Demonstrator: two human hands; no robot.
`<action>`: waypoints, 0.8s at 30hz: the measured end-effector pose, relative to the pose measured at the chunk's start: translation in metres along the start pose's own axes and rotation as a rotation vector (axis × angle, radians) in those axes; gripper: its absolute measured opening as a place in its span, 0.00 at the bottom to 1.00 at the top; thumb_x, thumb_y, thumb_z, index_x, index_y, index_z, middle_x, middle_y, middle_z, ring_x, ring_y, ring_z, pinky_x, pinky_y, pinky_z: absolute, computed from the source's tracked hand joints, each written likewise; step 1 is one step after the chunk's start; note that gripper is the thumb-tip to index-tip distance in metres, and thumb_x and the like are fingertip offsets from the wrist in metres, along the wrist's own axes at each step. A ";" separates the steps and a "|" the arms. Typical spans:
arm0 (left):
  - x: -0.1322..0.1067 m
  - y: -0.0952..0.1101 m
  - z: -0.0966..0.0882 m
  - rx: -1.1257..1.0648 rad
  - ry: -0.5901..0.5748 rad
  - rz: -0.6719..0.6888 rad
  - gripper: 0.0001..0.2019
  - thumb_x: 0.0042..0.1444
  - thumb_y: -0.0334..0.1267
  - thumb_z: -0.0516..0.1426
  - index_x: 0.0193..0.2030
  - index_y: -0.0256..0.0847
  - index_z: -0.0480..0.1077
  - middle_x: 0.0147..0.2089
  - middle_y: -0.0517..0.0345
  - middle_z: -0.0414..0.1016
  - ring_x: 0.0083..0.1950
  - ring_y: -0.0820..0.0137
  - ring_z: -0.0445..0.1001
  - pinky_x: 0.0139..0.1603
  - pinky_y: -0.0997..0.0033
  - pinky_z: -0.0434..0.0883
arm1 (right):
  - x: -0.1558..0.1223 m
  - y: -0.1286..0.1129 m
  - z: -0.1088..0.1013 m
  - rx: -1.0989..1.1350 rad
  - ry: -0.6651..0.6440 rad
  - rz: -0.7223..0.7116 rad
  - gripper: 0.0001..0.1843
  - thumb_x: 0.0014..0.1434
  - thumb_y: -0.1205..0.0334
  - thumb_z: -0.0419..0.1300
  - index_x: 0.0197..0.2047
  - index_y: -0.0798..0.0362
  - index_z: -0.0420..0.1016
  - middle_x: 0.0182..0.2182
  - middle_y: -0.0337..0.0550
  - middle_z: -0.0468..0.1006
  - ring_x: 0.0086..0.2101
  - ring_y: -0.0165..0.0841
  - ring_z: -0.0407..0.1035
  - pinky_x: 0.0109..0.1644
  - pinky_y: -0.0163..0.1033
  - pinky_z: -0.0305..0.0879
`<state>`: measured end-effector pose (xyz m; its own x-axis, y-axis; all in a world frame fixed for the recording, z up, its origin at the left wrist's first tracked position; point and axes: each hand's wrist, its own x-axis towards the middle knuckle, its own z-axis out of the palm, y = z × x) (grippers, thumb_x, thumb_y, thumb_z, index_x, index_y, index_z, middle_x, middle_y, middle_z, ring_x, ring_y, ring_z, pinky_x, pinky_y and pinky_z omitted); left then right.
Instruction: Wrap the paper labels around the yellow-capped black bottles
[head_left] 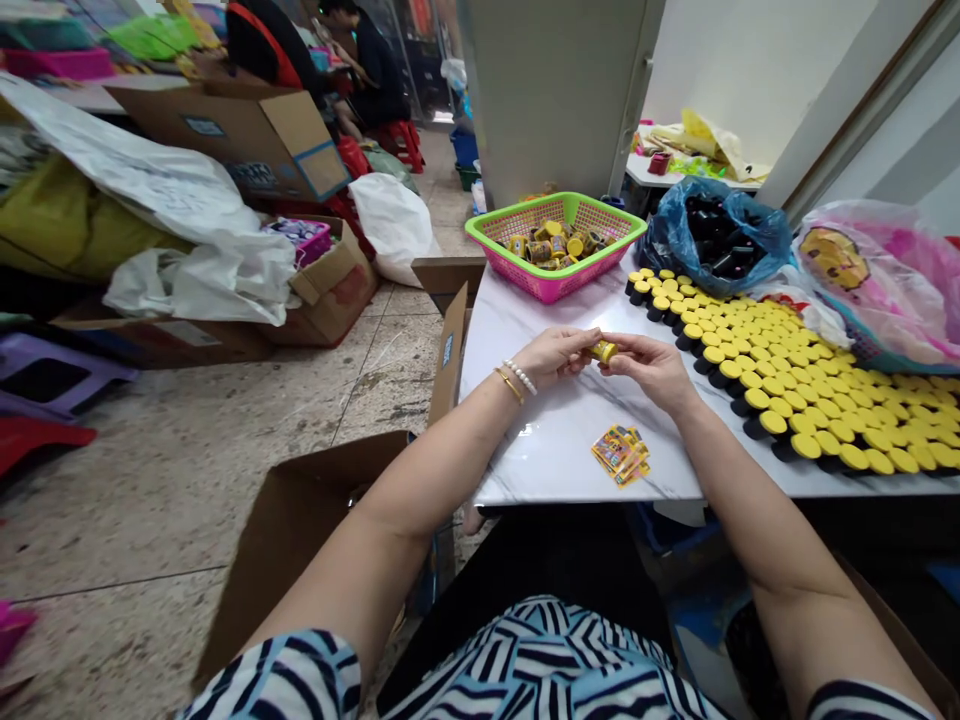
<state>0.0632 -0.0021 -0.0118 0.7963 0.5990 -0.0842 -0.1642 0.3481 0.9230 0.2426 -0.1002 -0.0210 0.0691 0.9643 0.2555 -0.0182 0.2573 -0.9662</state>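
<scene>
My left hand (553, 354) and my right hand (651, 366) meet over the white marble table (555, 440), both pinched on one small yellow-capped jar (604, 351) held between them. A little stack of yellow printed stickers (621, 455) lies on the table just below my hands. To the right, several rows of black jars with yellow lids (795, 385) stand upright. Beyond my hands, a green and pink basket (555, 243) holds several labelled jars.
A blue plastic bag of black jars (716, 238) and a pink bag (881, 275) sit at the table's back right. Open cardboard boxes (292, 540) stand on the floor to the left. People sit far back on red stools (405, 140).
</scene>
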 end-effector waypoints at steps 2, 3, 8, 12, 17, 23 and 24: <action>-0.002 0.001 0.004 -0.080 -0.007 -0.033 0.25 0.47 0.56 0.73 0.31 0.33 0.74 0.21 0.63 0.63 0.19 0.83 0.55 0.19 0.80 0.50 | -0.001 0.001 -0.002 0.001 0.050 -0.020 0.19 0.50 0.55 0.78 0.46 0.50 0.86 0.38 0.41 0.88 0.33 0.34 0.82 0.43 0.45 0.85; -0.004 0.002 0.006 -0.127 -0.013 -0.046 0.25 0.48 0.55 0.73 0.31 0.33 0.73 0.21 0.64 0.62 0.19 0.83 0.54 0.19 0.81 0.51 | -0.001 0.002 -0.001 0.007 0.096 -0.041 0.16 0.51 0.56 0.78 0.43 0.50 0.86 0.36 0.41 0.87 0.32 0.34 0.82 0.41 0.45 0.86; -0.007 0.004 0.014 -0.249 -0.007 -0.070 0.21 0.52 0.49 0.72 0.33 0.33 0.72 0.21 0.68 0.61 0.17 0.87 0.50 0.18 0.84 0.49 | -0.003 0.005 0.004 -0.037 0.220 -0.129 0.14 0.52 0.56 0.77 0.42 0.48 0.86 0.32 0.38 0.85 0.27 0.32 0.80 0.33 0.42 0.85; -0.005 -0.002 0.014 -0.273 0.028 -0.086 0.22 0.56 0.52 0.69 0.31 0.34 0.70 0.21 0.65 0.64 0.16 0.86 0.53 0.15 0.84 0.49 | -0.003 0.003 0.007 -0.133 0.193 -0.203 0.16 0.52 0.57 0.77 0.45 0.45 0.86 0.41 0.38 0.82 0.34 0.32 0.81 0.40 0.44 0.86; -0.006 -0.001 0.012 -0.331 -0.019 -0.090 0.18 0.60 0.48 0.67 0.33 0.35 0.71 0.20 0.67 0.64 0.14 0.86 0.51 0.14 0.85 0.49 | -0.004 0.004 0.010 -0.180 0.292 -0.267 0.09 0.56 0.56 0.75 0.39 0.49 0.85 0.33 0.37 0.80 0.28 0.32 0.79 0.35 0.43 0.85; -0.009 -0.002 0.014 -0.263 0.029 -0.127 0.21 0.62 0.53 0.65 0.31 0.34 0.70 0.18 0.67 0.64 0.13 0.86 0.52 0.12 0.84 0.46 | -0.006 -0.001 0.015 -0.357 0.224 -0.381 0.12 0.56 0.57 0.75 0.44 0.44 0.86 0.42 0.42 0.81 0.39 0.36 0.80 0.43 0.45 0.85; -0.009 -0.002 0.015 -0.270 0.014 -0.130 0.22 0.62 0.53 0.64 0.31 0.34 0.71 0.19 0.66 0.65 0.13 0.85 0.53 0.12 0.83 0.46 | -0.006 -0.001 0.016 -0.372 0.236 -0.396 0.10 0.56 0.57 0.74 0.43 0.44 0.86 0.41 0.42 0.81 0.39 0.36 0.80 0.42 0.45 0.85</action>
<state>0.0646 -0.0190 -0.0076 0.8132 0.5459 -0.2018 -0.2119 0.6008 0.7708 0.2266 -0.1053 -0.0209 0.2199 0.7483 0.6258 0.4026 0.5147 -0.7570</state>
